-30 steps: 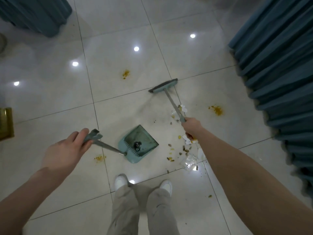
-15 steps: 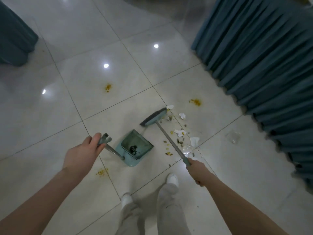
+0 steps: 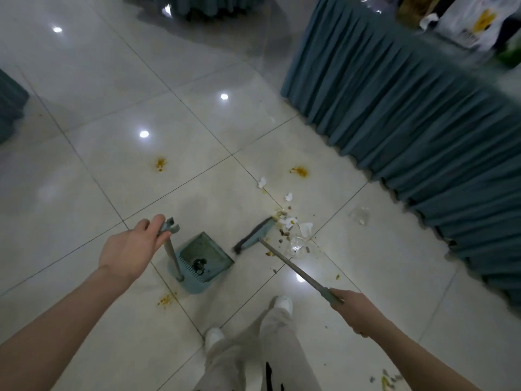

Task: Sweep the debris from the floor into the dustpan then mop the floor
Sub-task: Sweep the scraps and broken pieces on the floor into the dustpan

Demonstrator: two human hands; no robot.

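A teal dustpan (image 3: 210, 256) stands on the white tiled floor just ahead of my feet, with a dark clump inside it. My left hand (image 3: 132, 248) grips the top of its upright handle. My right hand (image 3: 356, 311) grips the end of the broom handle. The teal broom head (image 3: 253, 235) rests on the floor just right of the dustpan's open edge. Debris (image 3: 293, 230) lies at the broom's right side: white paper scraps, brown bits and clear plastic film.
Yellow-brown stains (image 3: 160, 164) mark the tiles, another stain (image 3: 299, 171) farther right and one (image 3: 166, 299) by my left foot. A pleated teal table skirt (image 3: 408, 122) runs along the right. More crumbs (image 3: 387, 380) lie at the lower right. A plastic scrap (image 3: 360, 215) sits near the skirt.
The broom head has been pulled back from the far tile to just right of the dustpan, dragging debris with it. My view has swung right toward the table skirt.
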